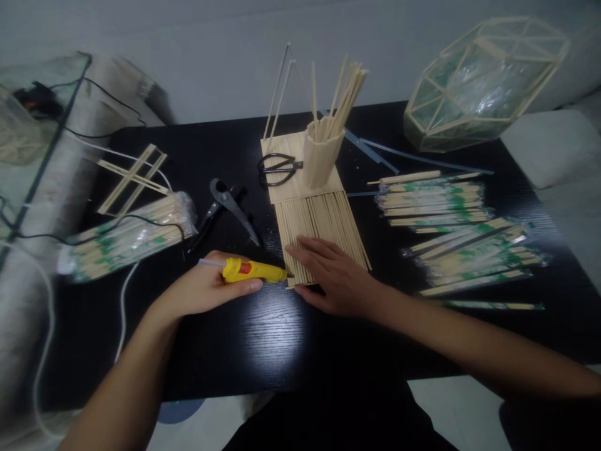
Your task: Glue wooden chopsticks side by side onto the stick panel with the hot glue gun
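My left hand (206, 289) grips a yellow hot glue gun (251, 270), its nozzle touching the near left corner of a flat mat of bamboo sticks (323, 227) on the black table (263, 338). My right hand (331, 272) lies flat on the mat's near edge with fingers stretched out, pressing it down. Beyond the mat stands a cup made of sticks (322, 156), holding several long loose sticks, on a second stick panel (286, 188).
Black scissors (277, 168) lie on the far panel. Pliers (225, 203) rest left of the mat. Wrapped chopstick packs lie at left (126, 238) and right (460, 232). A stick frame (134, 178) sits far left, a faceted stick lantern (479, 81) far right. Cables trail at left.
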`<state>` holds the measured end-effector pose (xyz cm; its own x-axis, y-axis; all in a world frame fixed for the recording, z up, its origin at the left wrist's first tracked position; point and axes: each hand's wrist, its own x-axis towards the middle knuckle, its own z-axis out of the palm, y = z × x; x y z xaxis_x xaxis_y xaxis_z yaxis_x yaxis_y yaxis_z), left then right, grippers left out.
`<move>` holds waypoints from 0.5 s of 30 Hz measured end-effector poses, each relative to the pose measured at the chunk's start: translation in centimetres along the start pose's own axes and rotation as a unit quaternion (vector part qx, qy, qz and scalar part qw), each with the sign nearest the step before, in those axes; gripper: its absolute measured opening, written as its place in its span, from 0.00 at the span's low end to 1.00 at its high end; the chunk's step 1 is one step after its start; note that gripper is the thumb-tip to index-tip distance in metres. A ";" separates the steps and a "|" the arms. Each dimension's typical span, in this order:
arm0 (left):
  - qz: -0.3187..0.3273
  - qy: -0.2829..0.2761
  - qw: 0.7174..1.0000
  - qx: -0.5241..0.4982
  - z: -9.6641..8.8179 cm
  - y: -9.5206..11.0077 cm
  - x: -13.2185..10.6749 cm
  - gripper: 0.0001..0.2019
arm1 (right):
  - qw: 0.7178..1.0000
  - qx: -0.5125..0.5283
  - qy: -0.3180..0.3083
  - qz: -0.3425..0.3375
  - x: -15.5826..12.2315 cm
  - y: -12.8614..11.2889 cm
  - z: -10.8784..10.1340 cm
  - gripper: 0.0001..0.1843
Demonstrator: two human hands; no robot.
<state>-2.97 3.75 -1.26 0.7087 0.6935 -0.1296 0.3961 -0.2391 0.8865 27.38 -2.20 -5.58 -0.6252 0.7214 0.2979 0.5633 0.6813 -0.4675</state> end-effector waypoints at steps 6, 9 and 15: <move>-0.012 0.026 0.999 -0.014 0.0 0.0 0.0 0.11 | 1.000 -0.001 0.000 0.001 0.1 0.0 0.0 0.38; -0.020 0.036 0.999 -0.009 0.2 0.2 0.2 0.12 | 1.000 0.000 -0.002 0.004 0.1 -0.1 0.0 0.40; -0.031 0.032 0.999 0.012 0.3 0.4 0.1 0.14 | 1.000 0.004 -0.003 0.006 0.1 0.0 0.0 0.41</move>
<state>-2.51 3.53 -1.08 0.6439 0.7493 -0.1546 0.4527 -0.2102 0.8665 27.32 -2.15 -5.55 -0.6217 0.7283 0.2883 0.5657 0.6721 -0.4778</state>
